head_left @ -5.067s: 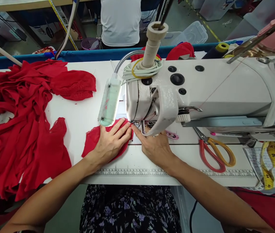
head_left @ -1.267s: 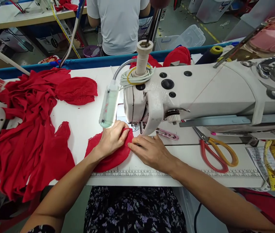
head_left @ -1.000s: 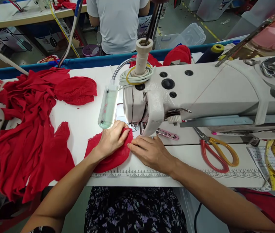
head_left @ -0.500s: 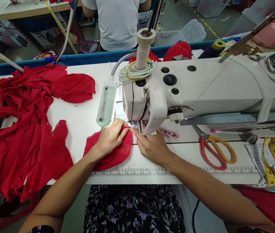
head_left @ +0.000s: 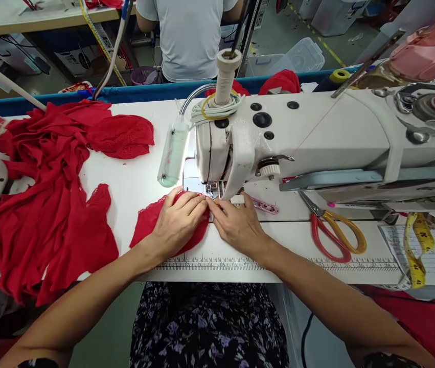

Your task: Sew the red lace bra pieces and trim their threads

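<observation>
A rounded red fabric piece (head_left: pixel 143 223) with a lacy edge lies at the front of the white sewing machine (head_left: pixel 209 153), its upper edge by the presser foot (head_left: pixel 212 189). Flat across this piece rests my left hand (head_left: pixel 181 217), fingers stretched toward the foot and covering much of the cloth. My right hand (head_left: pixel 238 222) is just right of the foot, thumb and forefinger closed at the cloth's right edge. Its other fingers reach partly behind the machine head. The exact grip at the fingertips is small and partly hidden.
Heaped red fabric (head_left: pixel 48 204) covers the table's left side. At right lie scissors (head_left: pixel 334 235), a yellow tape measure (head_left: pixel 418 250) and a slim pink tool (head_left: pixel 265 205). A lamp (head_left: pixel 173 153) hangs left of the machine head. Another person (head_left: pixel 190 41) sits beyond the blue edge.
My left hand has gone from a pinch near the foot to lying flatter over the red piece. My right hand stays by the foot. The whole view has shifted slightly.
</observation>
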Demonstrator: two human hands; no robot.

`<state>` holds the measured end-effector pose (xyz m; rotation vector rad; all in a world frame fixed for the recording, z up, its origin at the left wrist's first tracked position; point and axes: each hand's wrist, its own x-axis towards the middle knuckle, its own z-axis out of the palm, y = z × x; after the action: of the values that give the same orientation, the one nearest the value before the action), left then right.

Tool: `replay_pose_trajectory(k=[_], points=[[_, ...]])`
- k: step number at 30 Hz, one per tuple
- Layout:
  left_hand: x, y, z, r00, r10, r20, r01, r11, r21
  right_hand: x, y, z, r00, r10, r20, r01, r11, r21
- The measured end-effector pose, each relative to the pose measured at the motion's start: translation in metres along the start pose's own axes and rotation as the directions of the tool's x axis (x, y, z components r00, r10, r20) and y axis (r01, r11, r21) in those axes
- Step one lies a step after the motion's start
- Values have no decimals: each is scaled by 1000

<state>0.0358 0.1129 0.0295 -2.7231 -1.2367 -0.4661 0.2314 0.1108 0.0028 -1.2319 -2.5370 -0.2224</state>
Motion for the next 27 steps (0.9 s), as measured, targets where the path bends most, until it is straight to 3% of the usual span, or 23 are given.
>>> replay_pose_trajectory(k=[6, 27], points=[[-18, -3, 11, 998, 51, -42, -50, 998, 31, -1, 0, -1, 1000, 2, -9, -2, 1000, 0], [-4, -14, 26, 990, 57, -126, -56, 998, 9, -3, 11, 5, 996, 46, -75, -48, 998, -30]])
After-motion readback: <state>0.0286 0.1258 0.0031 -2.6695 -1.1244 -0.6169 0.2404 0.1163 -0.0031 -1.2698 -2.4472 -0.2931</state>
